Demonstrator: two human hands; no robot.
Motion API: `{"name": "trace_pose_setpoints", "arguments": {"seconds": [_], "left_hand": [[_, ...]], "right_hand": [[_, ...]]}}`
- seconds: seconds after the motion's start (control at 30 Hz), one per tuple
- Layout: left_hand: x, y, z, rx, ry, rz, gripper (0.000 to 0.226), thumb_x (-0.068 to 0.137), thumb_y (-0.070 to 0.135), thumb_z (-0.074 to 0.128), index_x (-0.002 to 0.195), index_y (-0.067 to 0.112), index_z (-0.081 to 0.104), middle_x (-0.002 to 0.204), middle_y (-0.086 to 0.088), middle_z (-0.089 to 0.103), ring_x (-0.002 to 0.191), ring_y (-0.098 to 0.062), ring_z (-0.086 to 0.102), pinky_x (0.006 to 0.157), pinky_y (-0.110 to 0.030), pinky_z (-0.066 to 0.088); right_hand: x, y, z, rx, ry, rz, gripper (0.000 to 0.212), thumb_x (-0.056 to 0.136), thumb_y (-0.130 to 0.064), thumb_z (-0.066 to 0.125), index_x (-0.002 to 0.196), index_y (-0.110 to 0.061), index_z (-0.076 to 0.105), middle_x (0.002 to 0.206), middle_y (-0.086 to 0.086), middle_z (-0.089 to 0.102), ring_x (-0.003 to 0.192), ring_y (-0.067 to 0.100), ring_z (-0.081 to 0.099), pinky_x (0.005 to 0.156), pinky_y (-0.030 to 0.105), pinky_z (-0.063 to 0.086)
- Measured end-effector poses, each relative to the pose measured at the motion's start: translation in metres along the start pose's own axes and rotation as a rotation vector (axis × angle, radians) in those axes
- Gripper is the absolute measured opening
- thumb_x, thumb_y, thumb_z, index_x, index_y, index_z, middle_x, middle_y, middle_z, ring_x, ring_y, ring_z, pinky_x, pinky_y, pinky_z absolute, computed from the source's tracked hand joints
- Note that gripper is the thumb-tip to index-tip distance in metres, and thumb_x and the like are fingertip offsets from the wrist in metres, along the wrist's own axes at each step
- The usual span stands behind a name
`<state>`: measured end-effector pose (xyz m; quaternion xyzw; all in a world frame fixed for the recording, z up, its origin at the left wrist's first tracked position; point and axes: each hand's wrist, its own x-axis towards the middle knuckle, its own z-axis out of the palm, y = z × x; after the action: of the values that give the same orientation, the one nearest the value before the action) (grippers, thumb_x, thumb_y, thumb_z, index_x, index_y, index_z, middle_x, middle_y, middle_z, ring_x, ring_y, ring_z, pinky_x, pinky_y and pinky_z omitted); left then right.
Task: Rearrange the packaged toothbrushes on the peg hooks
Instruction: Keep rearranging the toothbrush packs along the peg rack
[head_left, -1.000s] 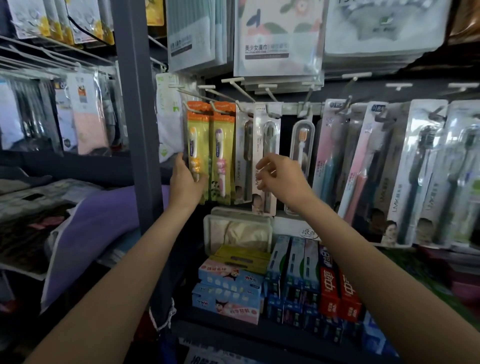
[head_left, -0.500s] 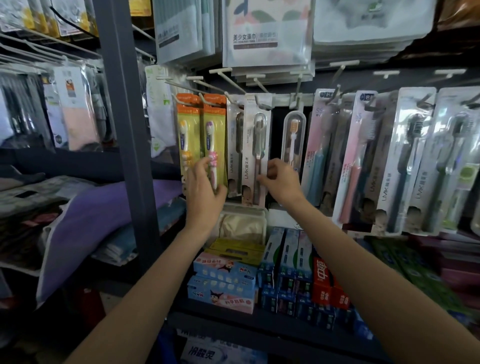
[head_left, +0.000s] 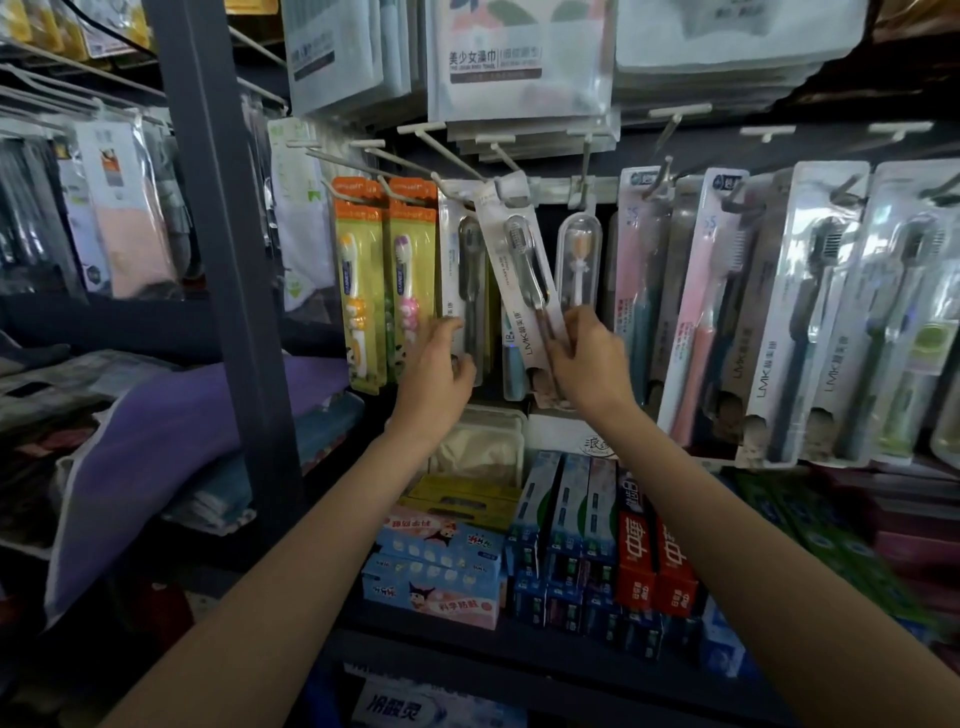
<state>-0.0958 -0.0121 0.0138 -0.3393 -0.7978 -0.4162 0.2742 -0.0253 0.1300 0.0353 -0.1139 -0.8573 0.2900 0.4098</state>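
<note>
Right hand pinches tilted toothbrush pack; left hand steadies neighbour pack, fingers loose. Slide off peg squarely.

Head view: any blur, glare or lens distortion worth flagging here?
Head view: wide-angle bending at the edges; the gray upright post leans; glare on the clear toothbrush packs at right; lower right shelf boxes smeared; both hands and the tilted white pack reasonably sharp.

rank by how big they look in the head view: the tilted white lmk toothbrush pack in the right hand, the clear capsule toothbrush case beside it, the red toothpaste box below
1. Tilted white LMK pack: largest, gripped by the right hand.
2. Clear capsule case: shorter and narrower than the pack.
3. Red toothpaste box: roughly like the capsule case, and it sits nearer the camera, so their order is unsure.
</note>
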Motion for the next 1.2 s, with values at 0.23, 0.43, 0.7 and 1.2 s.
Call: {"name": "trace_pose_setpoints", "arguments": {"seconds": [0.23,0.43,0.7,1.2], "left_hand": [[0.024,0.004,0.008,0.088,-0.104,-0.158,0.048,0.092,0.015,0.049,0.137,0.009,0.036,0.147,-0.009,0.028,0.137,-0.024,0.024,0.113,-0.040,0.016],[0.019,-0.002,0.008,-0.025,-0.047,-0.189,0.045,0.091,0.008,0.050,0.134,0.007,0.040,0.140,-0.010,0.039,0.129,-0.021,0.037,0.106,-0.027,0.026],[-0.009,0.006,0.003,-0.147,0.152,-0.015,0.032,0.086,-0.001,0.049,0.118,0.007,0.051,0.122,-0.011,0.049,0.108,-0.017,0.050,0.090,-0.027,0.045],[-0.016,0.090,0.063,-0.349,-0.073,0.139,0.037,0.089,0.017,0.057,0.124,0.012,0.047,0.127,-0.004,0.050,0.114,-0.013,0.050,0.097,-0.029,0.043]], "right_hand": [[0.006,0.005,-0.008,-0.030,-0.032,-0.017,0.023,0.093,-0.009,0.050,0.114,-0.001,0.049,0.108,0.014,0.062,0.096,0.026,0.059,0.071,0.024,0.040],[0.005,0.010,-0.008,0.030,-0.079,0.025,0.017,0.090,-0.013,0.058,0.102,-0.002,0.055,0.096,0.011,0.062,0.084,0.019,0.056,0.072,0.027,0.046],[-0.046,0.024,-0.016,0.034,0.050,-0.091,0.017,0.088,-0.005,0.056,0.105,-0.003,0.055,0.091,0.005,0.060,0.079,0.011,0.053,0.065,0.009,0.041],[-0.057,0.054,-0.103,-0.155,0.247,-0.134,0.036,0.090,-0.005,0.054,0.124,-0.001,0.044,0.115,0.016,0.056,0.096,0.022,0.058,0.082,0.032,0.051]]}}
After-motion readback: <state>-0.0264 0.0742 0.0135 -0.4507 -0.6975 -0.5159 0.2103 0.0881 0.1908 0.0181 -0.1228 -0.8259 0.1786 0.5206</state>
